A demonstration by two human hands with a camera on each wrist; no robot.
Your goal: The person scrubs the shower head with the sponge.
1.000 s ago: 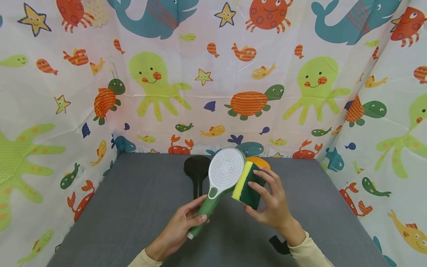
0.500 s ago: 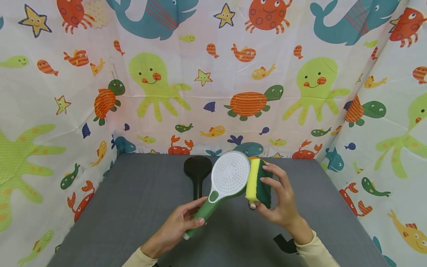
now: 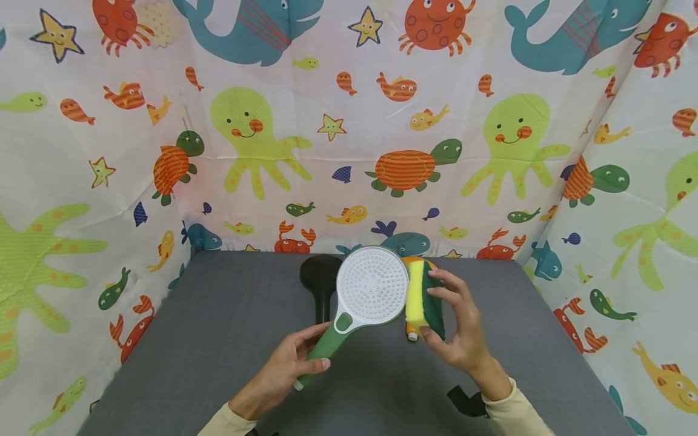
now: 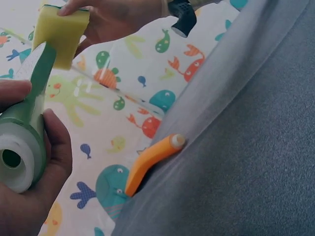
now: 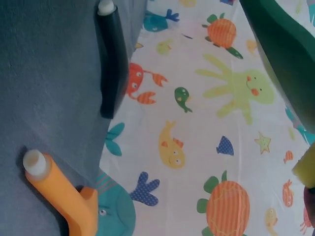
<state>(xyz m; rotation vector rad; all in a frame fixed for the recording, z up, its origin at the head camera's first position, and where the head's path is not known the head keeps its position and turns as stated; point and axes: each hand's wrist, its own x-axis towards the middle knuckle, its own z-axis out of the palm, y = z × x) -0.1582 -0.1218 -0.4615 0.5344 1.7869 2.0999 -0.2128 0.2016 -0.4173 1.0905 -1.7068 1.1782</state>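
Note:
My left hand (image 3: 280, 372) grips the green handle of a shower head (image 3: 372, 286), its white nozzle face turned up toward the head camera. Fingers and thumb of my right hand (image 3: 463, 327) pinch a sponge (image 3: 415, 297) with a yellow side and a dark green scouring side. The sponge's yellow side appears to touch the right rim of the shower head. From the left wrist, the handle's open white end (image 4: 19, 162) faces the camera, the yellow sponge (image 4: 61, 32) beyond it. In the right wrist view, the green shower head (image 5: 280, 54) crosses the upper right; my right hand is mostly out of frame.
A black shower head (image 3: 322, 275) lies on the grey table (image 3: 229, 327) behind the left hand. An orange shower head (image 5: 64, 196) lies behind the sponge, mostly hidden in the head view. A curtain printed with sea animals (image 3: 338, 163) encloses the back and sides.
The sponge has moved right and stands more upright. The shower head has shifted slightly down, its handle end to the left, and its face has turned more toward the head camera. Both grips persist.

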